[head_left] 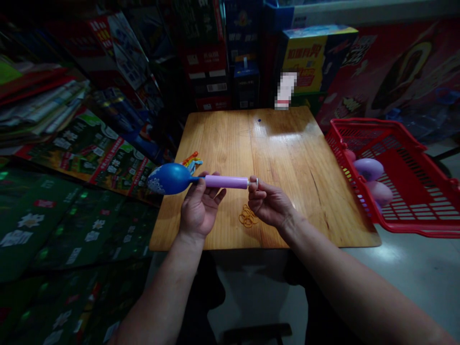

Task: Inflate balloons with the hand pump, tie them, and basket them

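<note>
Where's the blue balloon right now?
In the head view, the blue balloon is left of centre, at the left end of the purple pump, its neck at the left hand.

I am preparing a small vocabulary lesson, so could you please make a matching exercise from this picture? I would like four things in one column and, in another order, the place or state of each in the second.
Things
1. Blue balloon
2. Pump
3. Rubber bands
4. Basket

Places and states
A. In a loose pile on the table
B. Held by the left hand and the right hand
C. Right of the table, with balloons inside
D. Inflated, with a white pattern

Pairs: 1-D, 2-B, 3-A, 4-C
</note>
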`<state>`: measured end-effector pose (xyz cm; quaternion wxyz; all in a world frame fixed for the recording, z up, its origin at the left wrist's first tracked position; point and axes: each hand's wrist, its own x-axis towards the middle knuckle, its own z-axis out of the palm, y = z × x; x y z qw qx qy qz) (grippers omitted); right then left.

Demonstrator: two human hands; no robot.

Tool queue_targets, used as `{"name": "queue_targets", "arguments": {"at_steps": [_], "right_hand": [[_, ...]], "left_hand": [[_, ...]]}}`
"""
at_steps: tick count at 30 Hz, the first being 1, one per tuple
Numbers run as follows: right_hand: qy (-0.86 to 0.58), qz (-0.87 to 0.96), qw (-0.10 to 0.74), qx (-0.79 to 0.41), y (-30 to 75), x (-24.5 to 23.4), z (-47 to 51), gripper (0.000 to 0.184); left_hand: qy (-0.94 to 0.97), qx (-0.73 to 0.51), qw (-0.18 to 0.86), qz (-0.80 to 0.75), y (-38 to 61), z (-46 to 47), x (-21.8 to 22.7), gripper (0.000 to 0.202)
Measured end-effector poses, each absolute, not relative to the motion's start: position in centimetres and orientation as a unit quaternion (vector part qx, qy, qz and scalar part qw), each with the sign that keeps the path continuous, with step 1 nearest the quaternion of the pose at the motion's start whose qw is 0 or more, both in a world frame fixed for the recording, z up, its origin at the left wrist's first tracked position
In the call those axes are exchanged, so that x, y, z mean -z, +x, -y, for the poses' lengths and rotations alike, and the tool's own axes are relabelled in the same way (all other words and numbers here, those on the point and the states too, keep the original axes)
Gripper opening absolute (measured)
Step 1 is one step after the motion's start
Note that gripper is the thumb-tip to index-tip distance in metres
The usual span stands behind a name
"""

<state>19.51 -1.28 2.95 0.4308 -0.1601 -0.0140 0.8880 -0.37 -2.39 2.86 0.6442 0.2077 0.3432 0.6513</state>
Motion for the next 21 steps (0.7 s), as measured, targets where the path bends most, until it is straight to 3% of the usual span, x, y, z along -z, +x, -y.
{"name": "queue_targets", "arguments": {"at_steps": [12,21], "right_hand": [[-0.153,0.034,0.45,-0.879,21.5,-4.1,0.3,0.018],[-0.155,0.03,0.414,-0.896,19.7,-3.5,1.1,0.01]], "left_hand": [[0.217,-0.695,0.596,-0.338,-3.0,1.5,-3.8,0.022],[0.228,-0.65,0.641,-0.337,-0.5,2.2,-2.9,0.021]]}}
